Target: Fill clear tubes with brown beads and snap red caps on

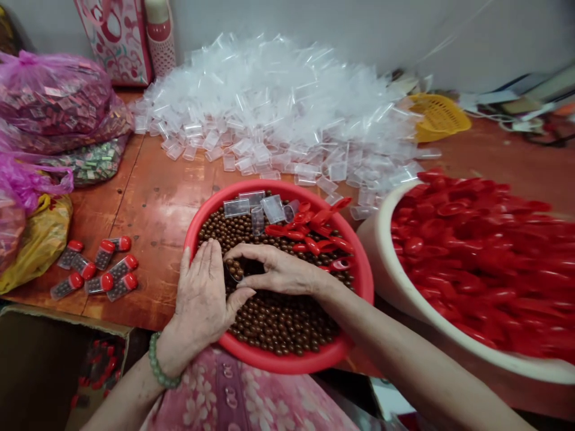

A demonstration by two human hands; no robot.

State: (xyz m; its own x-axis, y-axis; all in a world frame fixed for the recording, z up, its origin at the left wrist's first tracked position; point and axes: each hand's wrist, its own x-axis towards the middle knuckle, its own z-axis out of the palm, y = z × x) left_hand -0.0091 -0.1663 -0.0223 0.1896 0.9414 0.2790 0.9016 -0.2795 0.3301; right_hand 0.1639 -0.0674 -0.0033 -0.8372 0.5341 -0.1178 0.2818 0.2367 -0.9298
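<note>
A red basin [359,323] in front of me holds a layer of round brown candy balls [287,323]. Inside it, my right hand [274,269] curls its fingers and thumb around a small clear plastic tube [235,270] with brown balls in it. The tube is partly hidden by my fingers. My left hand [204,290] lies flat over the basin's left rim, fingers stretched and thumb apart, close to the tube's mouth. Several clear tubes [274,208] and red caps [314,230] rest on the balls at the back of the basin.
A large heap of clear tubes [278,102] covers the back of the table. To the right stands a white tub [390,263] full of red caps [476,263]. Filled, capped tubes [101,263] lie at left, near plastic bags [58,114] and an open cardboard box [40,347].
</note>
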